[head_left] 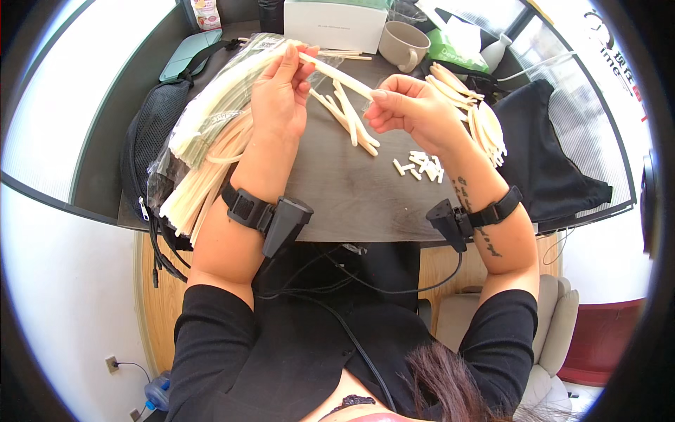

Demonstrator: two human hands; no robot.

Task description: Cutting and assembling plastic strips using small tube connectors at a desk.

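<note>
The fingers of the left hand pinch one end of a pale, slender strip, and those of the right hand pinch the other end, lower and to the right. The strip runs nearly straight between them, above the bench. Just beneath it lie a few loose strips, some crossing one another. Near the right wrist is a scatter of short white tubes.

The left forearm passes in front of a clear plastic bag and hides part of the cream bundles lying with it; the right forearm stands before a heap of flatter cream pieces. A black tracker is strapped to the left forearm, another black device to the right one.

Further out, a black mesh case and a teal case sit at left. Along the back are a white box, a beige mug, a green tissue pack and a white bottle; a black pouch lies at right.

The bench has a dark wood-grain top and low partitions. Beyond its front edge show a wooden floor, a beige chair and white wall.
</note>
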